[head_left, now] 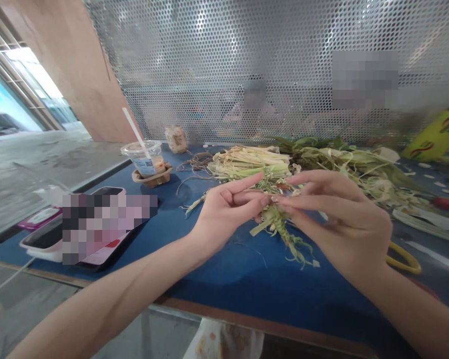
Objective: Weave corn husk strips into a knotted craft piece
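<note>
My left hand (pixel 236 203) reaches in with thumb and fingers pinched together. Its fingertips meet those of my right hand (pixel 340 214), whose thumb and index finger pinch at the same spot while its other fingers curl above. Between the tips shows a small pale bit, apparently a strip of corn husk, mostly hidden by the fingers. Just below and behind the fingertips is a green plaited corn husk piece (pixel 283 233) with frayed ends. Behind the hands lies a bundle of pale corn husks (pixel 250 162).
Blue table (pixel 217 279); greener husks (pixel 333 152) lie at the back right. A cup with a straw (pixel 147 158) sits in a cardboard holder, near brown twine (pixel 198 163). Phones (pixel 41 239) lie left. Beside my right wrist is a yellow loop handle (pixel 406 260). A perforated metal screen (pixel 209 60) stands behind.
</note>
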Action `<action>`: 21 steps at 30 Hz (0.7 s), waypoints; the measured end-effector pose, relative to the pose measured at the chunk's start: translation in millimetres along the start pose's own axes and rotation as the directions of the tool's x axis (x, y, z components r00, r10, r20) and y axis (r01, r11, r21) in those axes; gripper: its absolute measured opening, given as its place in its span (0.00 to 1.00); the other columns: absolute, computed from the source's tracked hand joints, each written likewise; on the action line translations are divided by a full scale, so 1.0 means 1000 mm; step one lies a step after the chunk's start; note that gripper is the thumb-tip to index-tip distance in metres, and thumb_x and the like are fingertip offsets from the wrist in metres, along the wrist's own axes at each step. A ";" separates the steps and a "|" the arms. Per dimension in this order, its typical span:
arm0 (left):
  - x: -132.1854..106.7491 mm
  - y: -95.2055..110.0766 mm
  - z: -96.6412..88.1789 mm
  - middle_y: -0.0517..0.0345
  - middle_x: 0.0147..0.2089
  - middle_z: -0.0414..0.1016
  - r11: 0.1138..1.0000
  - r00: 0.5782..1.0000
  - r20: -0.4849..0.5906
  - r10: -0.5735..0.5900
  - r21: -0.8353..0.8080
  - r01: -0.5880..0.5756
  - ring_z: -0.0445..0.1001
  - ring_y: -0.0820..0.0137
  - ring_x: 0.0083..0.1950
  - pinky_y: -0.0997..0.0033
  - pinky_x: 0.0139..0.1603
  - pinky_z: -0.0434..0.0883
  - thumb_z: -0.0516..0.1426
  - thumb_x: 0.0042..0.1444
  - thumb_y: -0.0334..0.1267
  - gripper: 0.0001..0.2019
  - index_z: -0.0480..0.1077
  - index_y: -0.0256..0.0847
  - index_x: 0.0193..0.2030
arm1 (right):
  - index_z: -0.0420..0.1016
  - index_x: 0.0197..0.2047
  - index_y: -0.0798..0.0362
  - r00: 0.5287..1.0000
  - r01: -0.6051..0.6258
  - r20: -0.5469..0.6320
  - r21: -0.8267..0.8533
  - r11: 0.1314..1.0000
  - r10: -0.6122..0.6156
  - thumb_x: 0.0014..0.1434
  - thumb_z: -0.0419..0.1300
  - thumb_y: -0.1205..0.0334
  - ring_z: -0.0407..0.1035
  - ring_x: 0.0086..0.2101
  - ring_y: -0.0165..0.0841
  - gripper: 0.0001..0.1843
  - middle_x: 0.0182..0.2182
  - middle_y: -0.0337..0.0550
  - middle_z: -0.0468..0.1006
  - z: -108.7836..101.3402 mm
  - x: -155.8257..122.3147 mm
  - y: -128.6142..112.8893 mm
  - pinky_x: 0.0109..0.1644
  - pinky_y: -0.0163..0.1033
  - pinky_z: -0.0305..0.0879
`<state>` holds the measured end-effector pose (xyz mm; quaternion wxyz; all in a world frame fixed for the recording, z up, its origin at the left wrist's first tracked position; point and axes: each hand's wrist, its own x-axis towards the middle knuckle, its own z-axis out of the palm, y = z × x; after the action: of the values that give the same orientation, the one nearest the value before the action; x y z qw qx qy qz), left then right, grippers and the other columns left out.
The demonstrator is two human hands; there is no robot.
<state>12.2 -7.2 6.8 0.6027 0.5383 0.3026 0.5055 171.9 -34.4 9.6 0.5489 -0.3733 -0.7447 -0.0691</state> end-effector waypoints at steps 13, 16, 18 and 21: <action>0.000 -0.002 -0.004 0.53 0.34 0.78 0.999 0.998 0.053 -0.036 0.009 0.036 0.70 0.76 0.25 0.75 0.27 0.68 0.60 0.45 0.35 0.23 0.67 0.34 0.50 | 0.73 0.27 0.47 1.000 0.000 -0.021 0.008 1.000 0.000 0.47 0.61 0.71 0.70 0.31 0.32 0.07 0.29 0.39 0.74 0.000 -0.001 0.003 0.35 0.40 0.69; 0.000 0.001 -0.002 0.55 0.31 0.78 0.998 0.996 0.059 -0.063 0.007 0.063 0.67 0.79 0.21 0.76 0.28 0.68 0.60 0.45 0.33 0.22 0.67 0.34 0.49 | 0.74 0.29 0.46 0.998 0.068 -0.011 -0.041 0.997 -0.069 0.48 0.61 0.71 0.70 0.31 0.33 0.08 0.29 0.39 0.75 -0.001 0.000 0.002 0.36 0.40 0.69; -0.001 0.003 -0.001 0.57 0.29 0.78 0.998 0.996 0.062 -0.068 0.005 0.068 0.66 0.80 0.20 0.76 0.28 0.68 0.61 0.44 0.32 0.21 0.68 0.33 0.48 | 0.74 0.32 0.46 0.997 0.079 0.025 -0.050 0.996 -0.077 0.48 0.61 0.70 0.71 0.34 0.33 0.09 0.32 0.40 0.76 -0.002 0.002 0.003 0.38 0.40 0.69; -0.001 0.004 0.000 0.57 0.28 0.77 0.998 0.996 0.064 -0.064 0.023 0.062 0.67 0.79 0.20 0.75 0.28 0.68 0.61 0.44 0.31 0.20 0.69 0.34 0.47 | 0.74 0.36 0.46 0.993 0.043 0.114 -0.033 0.999 -0.039 0.49 0.61 0.68 0.71 0.38 0.34 0.10 0.37 0.40 0.76 -0.002 0.005 0.005 0.42 0.41 0.69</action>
<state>10.4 -8.8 10.7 0.6222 0.5507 0.3051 0.4654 176.7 -29.7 12.9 0.4975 -0.3708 -0.7809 -0.0723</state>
